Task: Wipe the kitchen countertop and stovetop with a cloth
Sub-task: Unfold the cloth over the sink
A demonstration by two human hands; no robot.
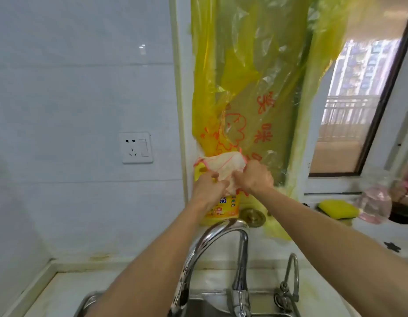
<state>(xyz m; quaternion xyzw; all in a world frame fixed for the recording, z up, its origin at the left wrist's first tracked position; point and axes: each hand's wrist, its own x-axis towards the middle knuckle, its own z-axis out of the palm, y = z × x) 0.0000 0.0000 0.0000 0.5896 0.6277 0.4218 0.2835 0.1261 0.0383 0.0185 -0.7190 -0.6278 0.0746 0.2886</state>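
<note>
Head view: both arms reach forward over the sink to a white cloth (223,167) edged in pink thread, held up just in front of the yellow plastic sheet (248,76) that hangs down the wall at 12 o'clock. The left hand (209,187) grips the cloth's lower left part, its fingers (221,183) curled into the fabric. The right hand (255,177) pinches the cloth's right side, knuckles bent, thumb tucked against the bunched material. The two hands sit close together, nearly touching, with the cloth gathered between them and its upper part spread flat above the knuckles.

Directly beneath the hands, toward 6 o'clock, stands a yellow detergent bottle (225,208) with a printed label, partly hidden by the left wrist. Just beside it at 3 o'clock is a round brass fitting (253,217) in the wall. A chrome faucet (221,248) arches below, with a smaller tap (290,277) to its 3 o'clock. A yellow sponge (338,209) lies on the window ledge at 3 o'clock, near a clear pink-tinted bottle (374,202). A white wall socket (137,147) sits at 9 o'clock on the tiles. The pale table (68,291) surrounds the sink rim at 7 o'clock.
</note>
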